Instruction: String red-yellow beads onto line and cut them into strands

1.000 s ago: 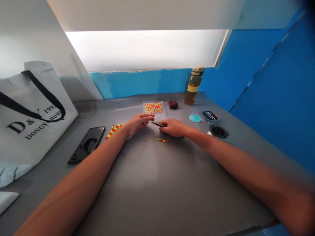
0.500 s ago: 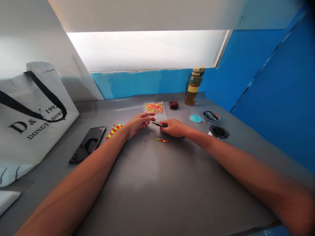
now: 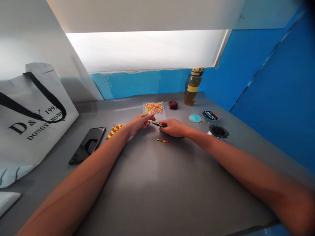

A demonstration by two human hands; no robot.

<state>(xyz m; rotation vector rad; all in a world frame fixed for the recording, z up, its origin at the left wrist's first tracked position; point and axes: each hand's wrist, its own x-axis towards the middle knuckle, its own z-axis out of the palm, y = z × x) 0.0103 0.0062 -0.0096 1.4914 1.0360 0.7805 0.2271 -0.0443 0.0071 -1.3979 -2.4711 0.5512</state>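
Note:
My left hand is closed in a pinch, with a small red bead showing at its fingertips. Any thread there is too fine to make out. My right hand grips a small dark pointed tool, its tip directed at the left fingers; whether it is scissors or pliers I cannot tell. A few loose beads lie just beyond the tool. Nearer to me rests a short row of yellow-green and red beads. A clear bag of beads lies flat behind my hands.
Several bead rows and a black phone lie left of my left forearm. A dark red bundle and a bottle are at the back. Rightward are a turquoise disc, a labelled round lid and a spool. A white bag stands left.
The fingers of my left hand have drawn closer together, and the red bead at their tips shows more. My right hand and its tool have barely moved.

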